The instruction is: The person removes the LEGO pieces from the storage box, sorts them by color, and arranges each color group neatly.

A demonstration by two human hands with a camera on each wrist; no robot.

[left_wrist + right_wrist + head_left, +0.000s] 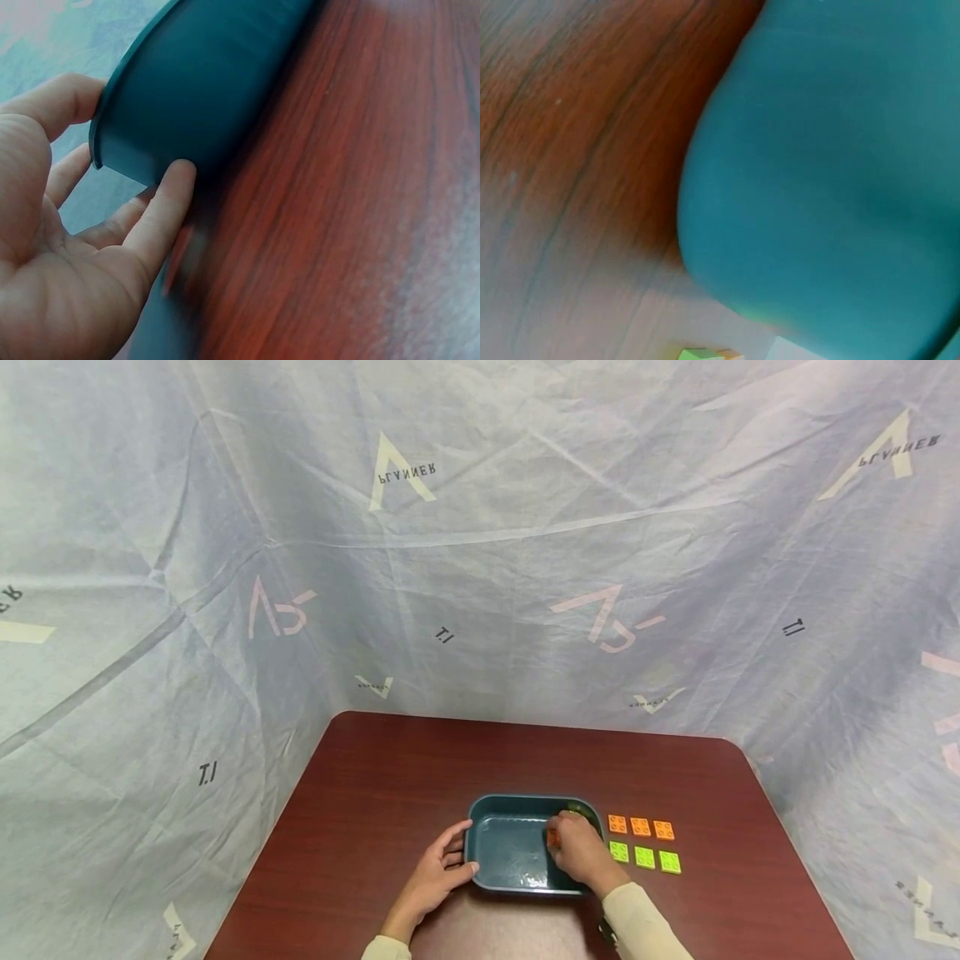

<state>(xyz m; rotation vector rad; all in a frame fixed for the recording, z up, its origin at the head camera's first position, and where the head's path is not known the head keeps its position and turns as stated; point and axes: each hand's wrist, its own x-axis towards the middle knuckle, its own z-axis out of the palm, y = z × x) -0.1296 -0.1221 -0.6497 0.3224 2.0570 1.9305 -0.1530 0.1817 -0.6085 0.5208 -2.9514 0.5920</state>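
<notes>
A dark teal rectangular tray (517, 887) sits on the table. My left hand (435, 872) grips its left end, with the thumb at the rim and a fingertip against the outer wall (195, 97) in the left wrist view. Inside the right half of the tray, my right hand (581, 852) pinches an orange building block (552, 837), partly covered by the fingers. Something yellow-green (576, 807) shows in the far right corner, mostly hidden. The right wrist view shows the tray's outer side (817, 165) but not the right hand.
Right of the tray, three orange blocks (640, 827) lie in a row behind a row of three lime-green blocks (644, 857). The reddish-brown wooden table (405, 760) has pale printed cloth (495, 610) hanging behind it and at both sides.
</notes>
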